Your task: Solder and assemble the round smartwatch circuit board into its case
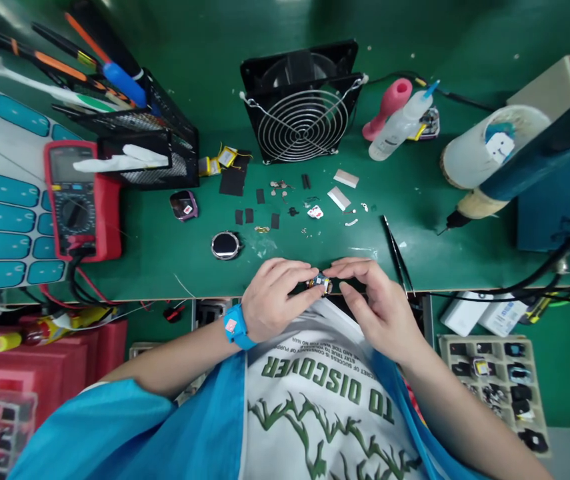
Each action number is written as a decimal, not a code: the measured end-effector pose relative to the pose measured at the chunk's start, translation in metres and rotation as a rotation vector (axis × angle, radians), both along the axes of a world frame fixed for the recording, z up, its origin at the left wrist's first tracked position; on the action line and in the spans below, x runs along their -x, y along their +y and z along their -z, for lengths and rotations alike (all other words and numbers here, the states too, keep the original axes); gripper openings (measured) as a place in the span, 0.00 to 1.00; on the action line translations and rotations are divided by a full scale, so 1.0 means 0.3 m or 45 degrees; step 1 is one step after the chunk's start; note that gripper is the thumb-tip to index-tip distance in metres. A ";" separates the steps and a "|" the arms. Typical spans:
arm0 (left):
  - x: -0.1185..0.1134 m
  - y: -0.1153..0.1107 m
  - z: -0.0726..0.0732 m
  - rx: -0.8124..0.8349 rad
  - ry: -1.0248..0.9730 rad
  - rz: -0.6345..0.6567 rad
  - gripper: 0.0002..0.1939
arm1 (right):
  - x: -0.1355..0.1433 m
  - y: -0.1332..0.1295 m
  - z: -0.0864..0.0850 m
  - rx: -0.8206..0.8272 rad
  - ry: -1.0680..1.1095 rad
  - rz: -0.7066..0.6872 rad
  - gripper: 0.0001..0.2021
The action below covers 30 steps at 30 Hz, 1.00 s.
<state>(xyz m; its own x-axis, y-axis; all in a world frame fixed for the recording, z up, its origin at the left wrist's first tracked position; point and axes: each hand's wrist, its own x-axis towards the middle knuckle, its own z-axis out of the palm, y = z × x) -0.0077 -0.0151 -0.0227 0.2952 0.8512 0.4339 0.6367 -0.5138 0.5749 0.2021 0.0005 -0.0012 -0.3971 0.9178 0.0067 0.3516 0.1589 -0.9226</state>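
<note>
The small device (320,282) is at the front edge of the green table (175,270), just before the person's shirt (335,393), between the two hands. The left hand (279,297), which has a blue strap (237,327) at its wrist, pinches it between the thumb and the fingertips. The right hand (375,293) is half spread: its forefinger reaches to the upper side of the device, but the thumb stands apart from the forefinger, with a gap. I cannot tell whether this forefinger touches the device or only comes very near.

The device seems to be a little piece of electronics with its inside parts uncovered, so I judge that it is very light, rather stiff in its body, and fragile. The tiny parts on its face may be damaged by a hard press, and smooth places may slip under bare skin. It is better to take hold of it by the outer edges, with a soft pinch, and to leave its middle free.

Near the right hand lies a pair of black tweezers (395,251). Beyond the left hand is a round watch (225,245), and farther back on the table stands a black fan (302,100).
</note>
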 end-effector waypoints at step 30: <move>0.000 -0.006 0.003 0.058 -0.020 -0.003 0.08 | -0.018 0.018 0.014 -0.043 -0.007 -0.022 0.08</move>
<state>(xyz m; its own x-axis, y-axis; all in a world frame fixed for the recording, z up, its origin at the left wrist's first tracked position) -0.0078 -0.0170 -0.0236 0.2864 0.8710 0.3991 0.6287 -0.4851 0.6077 0.2075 0.0058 -0.0054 -0.4129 0.9101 0.0350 0.3539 0.1957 -0.9146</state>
